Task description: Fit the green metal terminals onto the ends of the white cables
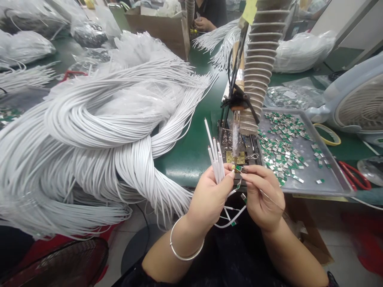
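Note:
My left hand (211,195) is closed around several white cables (216,159), their cut ends pointing up. Its thumb and forefinger pinch at the tip of a mounted soldering iron (236,137). My right hand (265,197) is closed, fingertips together on a thin solder wire (271,199) that trails back across the palm. Between the two hands, close under the iron's tip, is a small green circuit board (239,168); which fingers support it is hard to make out. Below my hands hang white cables (236,217) with small boards at their ends.
A large heap of white cables (98,131) covers the left of the green table (179,167). On the right, a grey tray (317,167) holds many small connectors, near red-handled pliers (354,175) and a fan (359,95). A ribbed hose (266,59) hangs above the iron. Another person's hand (205,24) is opposite.

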### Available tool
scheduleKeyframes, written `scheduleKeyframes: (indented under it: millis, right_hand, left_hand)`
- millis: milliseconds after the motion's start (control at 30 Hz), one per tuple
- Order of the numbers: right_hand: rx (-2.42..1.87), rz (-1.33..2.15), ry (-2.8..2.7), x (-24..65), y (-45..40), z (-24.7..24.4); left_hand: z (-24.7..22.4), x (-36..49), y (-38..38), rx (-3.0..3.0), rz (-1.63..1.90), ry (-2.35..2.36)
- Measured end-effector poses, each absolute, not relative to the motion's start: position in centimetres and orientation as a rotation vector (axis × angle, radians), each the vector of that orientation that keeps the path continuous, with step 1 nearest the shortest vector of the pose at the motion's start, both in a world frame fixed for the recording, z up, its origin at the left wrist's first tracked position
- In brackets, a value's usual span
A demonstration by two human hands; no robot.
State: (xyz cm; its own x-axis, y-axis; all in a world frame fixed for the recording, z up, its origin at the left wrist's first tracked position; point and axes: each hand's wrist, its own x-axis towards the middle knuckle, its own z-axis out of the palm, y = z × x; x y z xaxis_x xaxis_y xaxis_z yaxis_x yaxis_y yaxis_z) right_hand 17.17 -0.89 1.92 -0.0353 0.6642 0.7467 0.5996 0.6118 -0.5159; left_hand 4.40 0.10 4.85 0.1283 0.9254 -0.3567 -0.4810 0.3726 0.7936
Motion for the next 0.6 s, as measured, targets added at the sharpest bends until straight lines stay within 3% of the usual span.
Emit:
scheduleKeyframes:
  millis: [600]
  right_hand:
    - [-1.018,0.094,-1.706,16.89,-0.79,2.42]
  left_hand:
    - [5.18,4.36,0.30,0.573,1.140,0.926]
